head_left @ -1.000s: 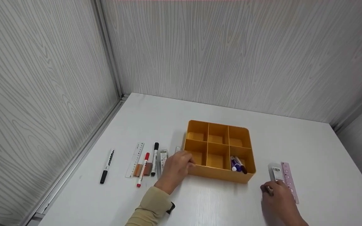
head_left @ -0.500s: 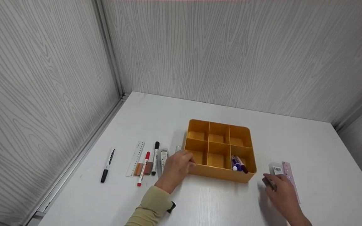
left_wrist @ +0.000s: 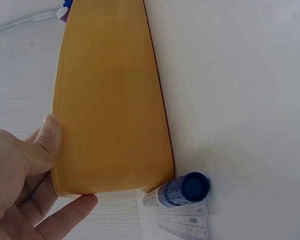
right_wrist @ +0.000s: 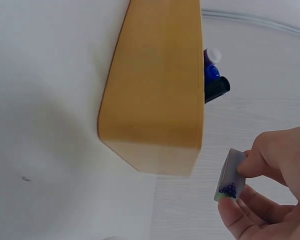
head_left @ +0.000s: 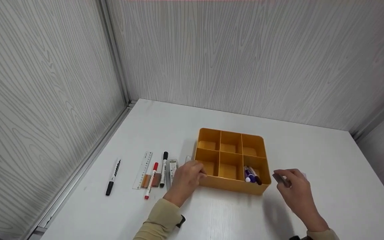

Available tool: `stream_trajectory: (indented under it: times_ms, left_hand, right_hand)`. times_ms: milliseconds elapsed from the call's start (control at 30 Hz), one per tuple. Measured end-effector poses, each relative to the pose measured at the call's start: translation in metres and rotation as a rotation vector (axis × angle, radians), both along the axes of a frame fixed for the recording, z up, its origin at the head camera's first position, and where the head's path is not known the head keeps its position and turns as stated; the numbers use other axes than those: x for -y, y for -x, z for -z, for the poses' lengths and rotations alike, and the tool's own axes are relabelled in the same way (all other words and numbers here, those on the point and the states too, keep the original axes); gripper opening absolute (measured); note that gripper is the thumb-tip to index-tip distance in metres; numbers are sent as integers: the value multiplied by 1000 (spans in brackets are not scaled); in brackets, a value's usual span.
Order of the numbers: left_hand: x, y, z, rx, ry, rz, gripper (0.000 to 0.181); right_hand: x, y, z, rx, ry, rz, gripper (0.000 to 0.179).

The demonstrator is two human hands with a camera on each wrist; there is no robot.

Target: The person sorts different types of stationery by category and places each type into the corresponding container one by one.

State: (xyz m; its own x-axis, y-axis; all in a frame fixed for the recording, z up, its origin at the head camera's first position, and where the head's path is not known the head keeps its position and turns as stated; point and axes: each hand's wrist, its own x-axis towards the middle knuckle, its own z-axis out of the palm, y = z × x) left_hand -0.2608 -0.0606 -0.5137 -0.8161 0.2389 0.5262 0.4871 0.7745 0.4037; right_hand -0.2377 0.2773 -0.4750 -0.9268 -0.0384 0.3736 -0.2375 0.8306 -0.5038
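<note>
Fingers [right_wrist: 232,217] of right hand [head_left: 297,191] pinching small grey block [right_wrist: 231,172]; left hand [head_left: 187,180] gripping orange organizer [head_left: 232,184] at its corner

Wood-grain panels [head_left: 192,60] close off the back and sides. White tabletop [head_left: 218,213] carries everything. Organizer sits mid-tabletop: six compartments, two rows of three. Left hand is on its near-left corner, thumb at the rim, other fingers bent round the end wall. Beige sleeve [head_left: 158,216] on the left arm, black band [head_left: 181,220] at the cuff. Right hand is just right of the organizer, near its near-right corner, thumb and fingers closed on the grey block, which looks raised off the tabletop and is outside the compartments.

Left of the organizer, clear ruler [head_left: 142,171] lies flat, angled. Black-capped pen [head_left: 113,176] farthest left, well apart from the rest, cap end toward the person. Red-capped marker [head_left: 151,181] right of the ruler, black-capped marker [head_left: 164,170] next, roughly parallel. Clear packet [head_left: 173,168] beside that, partly hidden by left hand. Several pens [head_left: 252,175] bunched in the near-right compartment, ends showing white, blue and dark. Orange block [head_left: 145,181] and brown block [head_left: 156,179] sit side by side at the red-capped marker; can't tell whether it lies over or between them. Grey block is smallest, with a cluster of dark blue dots on one face.
</note>
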Motion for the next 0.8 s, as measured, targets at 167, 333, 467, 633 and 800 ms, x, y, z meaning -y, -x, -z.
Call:
stream_trajectory:
  times_ms: [167, 333, 467, 633, 800]
  left_hand:
    - [1, 0, 0, -33, 22, -15, 11]
    - [1, -1, 0, -16, 10, -10, 10]
    - [1, -2, 1, 1, 0, -1, 8]
    - [1, -1, 1, 18, 4, -1, 7]
    - [1, 0, 0, 26, 14, 0, 7]
  right_hand:
    - [12, 5, -6, -94, 0, -66, 32]
    - [24, 9, -11, -83, -8, -115, 31]
    - [33, 12, -15, -95, -16, -173, 32]
    - [45, 18, -19, -152, -28, -259, 32]
    - [59, 21, -25, -76, -43, -273, 31]
